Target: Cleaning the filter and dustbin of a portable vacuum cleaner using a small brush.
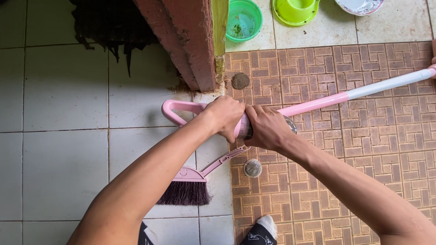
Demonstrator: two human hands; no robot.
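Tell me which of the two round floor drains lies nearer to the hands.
The lower drain, just below the hands beside the brush handle. The other drain sits farther up, near the pillar.

Open tiled floor (63,149) lies left; the red pillar (190,45) (straight ahead) and hand broom (193,179) crowd the middle.

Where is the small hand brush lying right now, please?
The brush lies on the white tiles, below the left hand, beside the brown tiles' edge.
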